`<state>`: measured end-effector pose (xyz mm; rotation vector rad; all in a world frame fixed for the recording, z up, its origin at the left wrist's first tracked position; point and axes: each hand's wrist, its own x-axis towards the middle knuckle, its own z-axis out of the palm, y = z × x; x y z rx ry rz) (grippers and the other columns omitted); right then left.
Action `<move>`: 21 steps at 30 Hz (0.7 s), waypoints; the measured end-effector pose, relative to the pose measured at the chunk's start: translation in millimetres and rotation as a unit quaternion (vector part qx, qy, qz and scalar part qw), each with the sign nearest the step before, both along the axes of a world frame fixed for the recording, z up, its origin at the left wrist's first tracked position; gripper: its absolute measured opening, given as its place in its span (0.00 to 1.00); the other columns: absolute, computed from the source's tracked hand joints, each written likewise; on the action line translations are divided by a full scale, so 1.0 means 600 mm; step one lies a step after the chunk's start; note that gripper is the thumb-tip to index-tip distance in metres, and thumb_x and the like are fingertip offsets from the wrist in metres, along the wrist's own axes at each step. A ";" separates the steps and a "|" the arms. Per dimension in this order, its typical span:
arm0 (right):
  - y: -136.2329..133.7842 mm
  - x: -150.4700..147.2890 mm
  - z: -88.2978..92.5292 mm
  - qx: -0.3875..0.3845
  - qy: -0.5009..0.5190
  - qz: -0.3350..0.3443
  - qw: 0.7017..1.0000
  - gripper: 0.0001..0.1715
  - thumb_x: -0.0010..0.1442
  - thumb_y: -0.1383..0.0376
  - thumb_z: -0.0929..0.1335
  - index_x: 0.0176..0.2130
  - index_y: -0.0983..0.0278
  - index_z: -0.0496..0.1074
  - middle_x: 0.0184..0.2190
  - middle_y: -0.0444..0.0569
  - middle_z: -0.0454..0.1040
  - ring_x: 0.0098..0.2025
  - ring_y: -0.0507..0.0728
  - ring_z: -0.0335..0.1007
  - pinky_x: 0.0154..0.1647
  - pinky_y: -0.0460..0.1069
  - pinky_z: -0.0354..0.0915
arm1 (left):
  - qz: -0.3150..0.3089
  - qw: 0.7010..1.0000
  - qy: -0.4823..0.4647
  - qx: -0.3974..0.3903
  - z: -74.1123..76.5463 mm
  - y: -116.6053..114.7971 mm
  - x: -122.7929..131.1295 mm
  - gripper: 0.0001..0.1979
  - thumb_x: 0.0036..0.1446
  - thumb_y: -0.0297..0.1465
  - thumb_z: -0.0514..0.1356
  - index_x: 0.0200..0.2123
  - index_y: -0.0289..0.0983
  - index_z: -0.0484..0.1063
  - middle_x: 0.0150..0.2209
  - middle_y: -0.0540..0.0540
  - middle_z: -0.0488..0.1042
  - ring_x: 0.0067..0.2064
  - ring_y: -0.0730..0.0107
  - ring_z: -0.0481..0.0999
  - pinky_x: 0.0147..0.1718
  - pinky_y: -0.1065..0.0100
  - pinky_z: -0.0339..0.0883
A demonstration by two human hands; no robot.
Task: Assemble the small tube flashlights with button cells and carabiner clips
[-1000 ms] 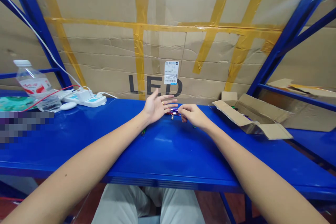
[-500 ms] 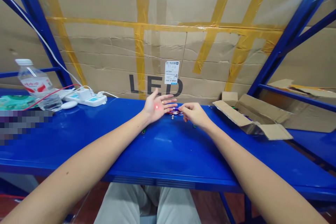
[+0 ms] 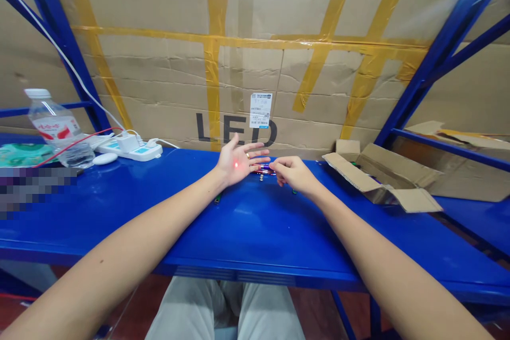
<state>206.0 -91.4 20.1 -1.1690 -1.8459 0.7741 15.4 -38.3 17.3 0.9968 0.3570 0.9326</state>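
Observation:
My left hand [image 3: 235,164] is open, palm turned to the right and fingers spread, with a ring on one finger. A bright red light spot shows on its palm. My right hand [image 3: 292,172] is closed in a pinch around the end of a small shiny purple laser pointer [image 3: 263,166], which is aimed toward the left palm. Just below it is a shiny red tube [image 3: 268,172], partly hidden by the fingers. Small silvery pieces [image 3: 261,178] lie in front. A green item [image 3: 295,191] pokes out under my right hand, and another green piece [image 3: 217,199] sits by my left wrist.
On the right stands an open cardboard box [image 3: 382,175] with small items inside. A power strip [image 3: 135,150], a white mouse-like object [image 3: 104,159] and a water bottle [image 3: 59,130] are at the left. A large carton [image 3: 167,79] backs the blue table [image 3: 247,239].
Both hands hold nearly the same pose. The red spot has shifted very slightly on my left palm, and the purple laser pointer shows a little more clearly.

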 end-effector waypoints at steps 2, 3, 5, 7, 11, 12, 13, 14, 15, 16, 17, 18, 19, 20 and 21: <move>-0.001 0.000 0.000 0.002 0.007 0.006 1.000 0.20 0.59 0.56 0.64 0.21 0.64 0.66 0.13 0.42 0.65 0.18 0.49 0.59 0.24 0.47 0.57 | -0.007 1.000 0.000 0.008 0.001 -0.001 -0.001 0.36 0.60 0.55 0.43 0.52 0.31 0.70 0.50 0.31 0.75 0.54 0.45 0.72 0.51 0.48 0.65; -0.001 0.000 0.001 0.002 0.008 0.007 1.000 0.20 0.59 0.56 0.64 0.21 0.64 0.66 0.13 0.42 0.64 0.18 0.49 0.59 0.24 0.47 0.57 | -0.011 1.000 0.000 0.012 0.001 -0.001 -0.002 0.36 0.60 0.55 0.43 0.51 0.31 0.70 0.50 0.31 0.75 0.54 0.45 0.72 0.51 0.48 0.65; -0.001 0.001 0.001 -0.001 0.005 0.009 1.000 0.20 0.59 0.56 0.64 0.21 0.64 0.65 0.13 0.42 0.64 0.18 0.49 0.59 0.23 0.47 0.56 | -0.016 1.000 0.001 0.017 0.003 -0.002 -0.002 0.36 0.60 0.55 0.43 0.50 0.31 0.71 0.50 0.31 0.75 0.54 0.45 0.73 0.51 0.48 0.65; -0.001 0.001 0.001 -0.004 0.003 0.013 1.000 0.21 0.60 0.56 0.64 0.20 0.64 0.64 0.13 0.42 0.63 0.17 0.49 0.59 0.24 0.47 0.56 | -0.018 0.999 0.004 0.026 0.006 -0.002 -0.002 0.36 0.60 0.56 0.44 0.48 0.31 0.72 0.50 0.30 0.75 0.53 0.45 0.73 0.51 0.49 0.66; 0.002 0.006 0.001 -0.001 0.008 0.013 1.000 0.21 0.61 0.54 0.64 0.22 0.63 0.63 0.14 0.42 0.64 0.19 0.50 0.61 0.25 0.47 0.58 | 0.037 0.989 0.093 0.105 0.008 0.005 -0.003 0.31 0.59 0.54 0.48 0.43 0.33 0.74 0.45 0.33 0.77 0.48 0.48 0.75 0.49 0.49 0.66; 0.005 0.009 0.000 0.004 0.008 0.007 1.000 0.20 0.61 0.54 0.64 0.24 0.63 0.64 0.15 0.42 0.65 0.19 0.51 0.62 0.25 0.47 0.58 | 0.077 0.973 0.151 0.153 0.007 0.007 -0.004 0.27 0.58 0.51 0.51 0.41 0.34 0.75 0.42 0.35 0.78 0.46 0.49 0.75 0.48 0.50 0.66; 0.011 0.015 -0.001 0.011 0.006 -0.004 1.000 0.18 0.61 0.54 0.64 0.26 0.63 0.66 0.16 0.41 0.65 0.20 0.51 0.62 0.26 0.47 0.59 | 0.122 0.944 0.220 0.212 0.006 0.010 -0.007 0.21 0.57 0.48 0.54 0.38 0.36 0.75 0.39 0.36 0.78 0.45 0.50 0.75 0.48 0.50 0.65; 0.018 0.022 -0.004 0.021 0.001 -0.017 1.000 0.16 0.61 0.54 0.64 0.30 0.64 0.68 0.17 0.41 0.66 0.21 0.51 0.62 0.27 0.47 0.59 | 0.168 0.898 0.292 0.282 0.004 0.012 -0.011 0.16 0.55 0.43 0.58 0.34 0.37 0.75 0.36 0.38 0.78 0.44 0.50 0.75 0.48 0.51 0.64; 0.028 0.030 -0.007 0.035 -0.008 -0.034 0.999 0.15 0.61 0.55 0.64 0.33 0.64 0.70 0.18 0.41 0.66 0.22 0.52 0.63 0.27 0.47 0.59 | 0.197 0.841 0.356 0.357 0.001 0.015 -0.017 0.11 0.53 0.40 0.60 0.32 0.38 0.75 0.35 0.39 0.77 0.45 0.49 0.74 0.50 0.51 0.62; 0.040 0.041 -0.011 0.048 -0.024 -0.055 0.997 0.15 0.61 0.55 0.64 0.35 0.64 0.71 0.19 0.41 0.66 0.22 0.52 0.62 0.28 0.48 0.59 | 0.211 0.787 0.404 0.416 -0.001 0.018 -0.023 0.08 0.51 0.37 0.61 0.30 0.39 0.75 0.35 0.40 0.77 0.46 0.48 0.73 0.51 0.51 0.60; 0.054 0.052 -0.015 0.060 -0.045 -0.077 0.994 0.15 0.60 0.55 0.64 0.36 0.64 0.72 0.20 0.41 0.67 0.23 0.52 0.63 0.29 0.48 0.59 | 0.213 0.746 0.438 0.455 -0.004 0.022 -0.029 0.06 0.51 0.36 0.61 0.28 0.40 0.75 0.34 0.40 0.77 0.46 0.47 0.73 0.51 0.51 0.59; 0.070 0.063 -0.019 0.075 -0.059 -0.106 0.990 0.15 0.61 0.56 0.64 0.36 0.65 0.72 0.21 0.42 0.68 0.25 0.52 0.63 0.31 0.48 0.59 | 0.213 0.721 0.458 0.474 -0.007 0.026 -0.036 0.06 0.51 0.35 0.60 0.28 0.41 0.75 0.34 0.40 0.77 0.44 0.48 0.73 0.51 0.51 0.59; 0.087 0.074 -0.023 0.083 -0.078 -0.129 0.985 0.15 0.61 0.57 0.64 0.35 0.65 0.72 0.22 0.43 0.70 0.26 0.53 0.64 0.32 0.48 0.59 | 0.211 0.707 0.470 0.484 -0.009 0.031 -0.042 0.06 0.52 0.35 0.59 0.28 0.42 0.76 0.33 0.41 0.77 0.43 0.48 0.73 0.49 0.52 0.59; 0.105 0.082 -0.027 0.086 -0.100 -0.147 0.980 0.15 0.61 0.58 0.63 0.34 0.65 0.73 0.24 0.45 0.71 0.27 0.53 0.65 0.33 0.48 0.59 | 0.211 0.700 0.477 0.488 -0.011 0.035 -0.049 0.07 0.52 0.35 0.59 0.27 0.42 0.76 0.33 0.41 0.77 0.41 0.49 0.73 0.48 0.53 0.59; 0.123 0.089 -0.031 0.083 -0.120 -0.161 0.976 0.15 0.61 0.59 0.63 0.34 0.66 0.73 0.25 0.46 0.72 0.29 0.53 0.65 0.35 0.49 0.59 | 0.211 0.696 0.482 0.489 -0.014 0.041 -0.054 0.07 0.52 0.35 0.58 0.27 0.42 0.75 0.32 0.41 0.76 0.40 0.50 0.73 0.47 0.54 0.60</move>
